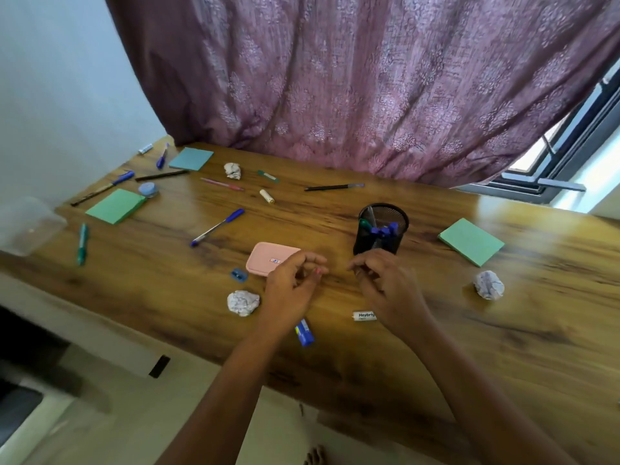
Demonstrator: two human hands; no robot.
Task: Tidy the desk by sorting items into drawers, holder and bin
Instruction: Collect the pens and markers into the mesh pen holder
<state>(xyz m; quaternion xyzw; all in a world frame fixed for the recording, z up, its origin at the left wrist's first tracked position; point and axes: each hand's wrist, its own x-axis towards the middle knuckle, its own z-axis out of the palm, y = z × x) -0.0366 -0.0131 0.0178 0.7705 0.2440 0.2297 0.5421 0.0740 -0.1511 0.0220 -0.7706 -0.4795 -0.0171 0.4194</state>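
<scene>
Here, blue pen (218, 227) lies diagonal, cap far-right, tip near-left.

1. The head view looks forward and down from above the near edge of the desk (503, 330), facing the curtain (369, 78) behind it.
2. It sits close, wide-angled; the desk spans the whole frame width.

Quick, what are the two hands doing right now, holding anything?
Left hand: fingers curled; cannot tell whether it holds anything.
Right hand: loosely curled, open, holding nothing visible.
</scene>
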